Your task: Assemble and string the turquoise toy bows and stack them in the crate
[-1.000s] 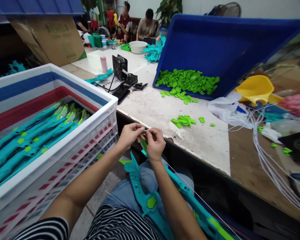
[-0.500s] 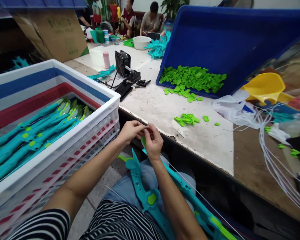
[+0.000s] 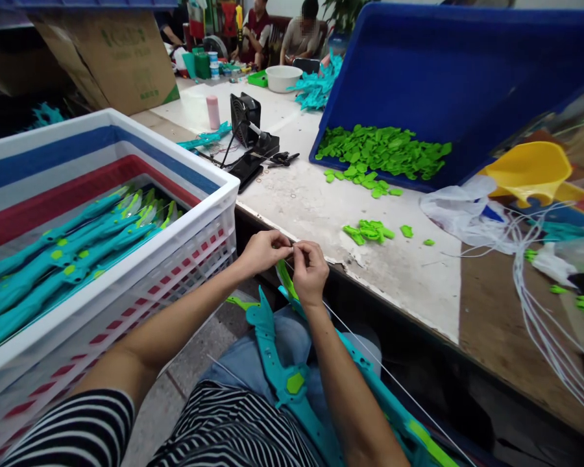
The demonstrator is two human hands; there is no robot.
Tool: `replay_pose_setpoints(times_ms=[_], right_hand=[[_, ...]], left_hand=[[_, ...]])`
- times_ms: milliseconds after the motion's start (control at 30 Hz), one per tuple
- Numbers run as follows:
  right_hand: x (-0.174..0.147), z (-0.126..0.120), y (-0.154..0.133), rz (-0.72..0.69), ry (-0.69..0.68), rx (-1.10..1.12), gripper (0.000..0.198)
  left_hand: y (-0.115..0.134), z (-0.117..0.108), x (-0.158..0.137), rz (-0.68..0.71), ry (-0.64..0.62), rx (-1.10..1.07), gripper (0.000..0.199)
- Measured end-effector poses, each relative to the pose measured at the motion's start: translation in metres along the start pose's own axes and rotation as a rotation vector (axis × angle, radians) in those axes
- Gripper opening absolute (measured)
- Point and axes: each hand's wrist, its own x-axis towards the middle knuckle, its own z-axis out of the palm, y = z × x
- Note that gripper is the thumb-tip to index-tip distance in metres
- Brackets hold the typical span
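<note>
My left hand (image 3: 265,251) and my right hand (image 3: 310,271) meet fingertip to fingertip, both pinched closed, just off the table's front edge. A thin white string (image 3: 370,352) runs from my right fingers down to the lower right. Its end between the fingertips is too small to make out clearly. Just below the hands is the green tip of a teal plastic toy bow (image 3: 389,415), which lies along my lap, partly behind my right forearm. Another teal toy bow (image 3: 267,337) with a green hexagonal piece (image 3: 295,383) rests across my thighs.
To the left stands a white crate (image 3: 185,155) with several teal bows. On the table (image 3: 413,285) are loose green pieces (image 3: 370,231), a tilted blue bin (image 3: 418,84), a small black fan (image 3: 246,117) and bundled white strings (image 3: 520,279). People sit at the back.
The view has shifted slightly, so the table things appear a little further right. My hands stay pinched together, and more of the bow's green tip shows below them.
</note>
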Motion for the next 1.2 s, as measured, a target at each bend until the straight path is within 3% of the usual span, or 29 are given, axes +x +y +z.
replay_pose_setpoints(times_ms=[67,167,300,467,600,667,733,833,900,1000,1100,1200], right_hand=[[-0.002,-0.002,0.001,0.074,-0.018,0.057,0.013],[-0.006,-0.006,0.002,0.128,-0.05,0.119,0.013],[-0.013,-0.007,0.001,0.036,-0.069,0.084,0.012],[-0.025,0.002,0.005,-0.058,0.032,-0.13,0.018],[-0.039,0.008,0.007,-0.048,0.028,-0.124,0.018],[-0.05,0.008,0.006,-0.062,-0.007,-0.087,0.016],[-0.064,0.008,0.004,-0.101,-0.106,-0.054,0.015],[-0.089,0.02,0.001,-0.237,-0.459,0.024,0.021],[-0.104,0.035,-0.002,-0.304,-0.701,0.016,0.026],[-0.116,0.062,-0.004,-0.252,-0.874,-0.199,0.036],[-0.118,0.077,-0.003,-0.099,-0.964,-0.438,0.055],[-0.116,0.077,-0.002,0.021,-1.046,-0.535,0.053]], left_hand=[[-0.002,0.002,0.0,0.046,0.065,0.135,0.004],[-0.002,0.003,-0.002,0.016,0.027,0.128,0.006],[0.0,0.0,-0.011,-0.05,-0.041,-0.04,0.008],[-0.01,0.0,-0.026,-0.039,-0.005,-0.034,0.009],[-0.025,0.0,-0.039,0.019,0.058,-0.047,0.01],[-0.039,-0.005,-0.057,0.053,0.163,-0.069,0.015],[-0.06,-0.013,-0.09,0.007,0.352,-0.04,0.015],[-0.097,-0.021,-0.162,-0.288,0.594,0.076,0.017],[-0.119,-0.019,-0.21,-0.557,0.564,0.096,0.029],[-0.139,-0.006,-0.253,-0.797,0.358,-0.043,0.043],[-0.143,0.007,-0.251,-0.875,0.3,-0.109,0.038],[-0.144,0.014,-0.232,-0.916,0.316,-0.11,0.027]])
